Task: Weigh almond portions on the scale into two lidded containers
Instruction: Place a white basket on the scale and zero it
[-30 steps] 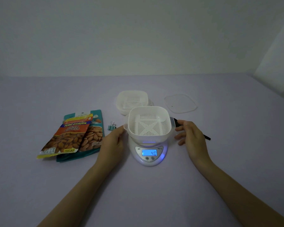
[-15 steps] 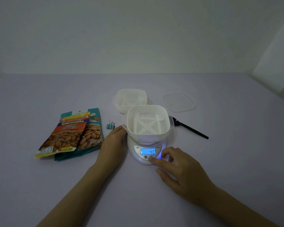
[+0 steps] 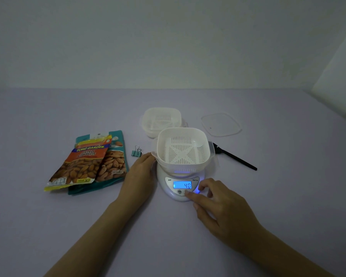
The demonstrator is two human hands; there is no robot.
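Square white plastic container (image 3: 160,145) w/ only a slotted insert (image 3: 181,154) sits on glossy scale (image 3: 166,189). L hand (image 3: 140,172), fingers relaxed, touches its side; R hand (image 3: 218,208) index presses scale btn, holding nothing.

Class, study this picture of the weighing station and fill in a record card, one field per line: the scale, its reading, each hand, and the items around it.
Scale: white, display lit blue
Reading: 40
On scale: empty slotted container
Left hand: fingertips touch the container's left edge
Right hand: one fingertip on a scale button
Spare container: behind the scale
Lid: clear, lying flat, back right
Fork: black, right of the scale
Almond bags: two, overlapping, far left
Clip: between bags and scale
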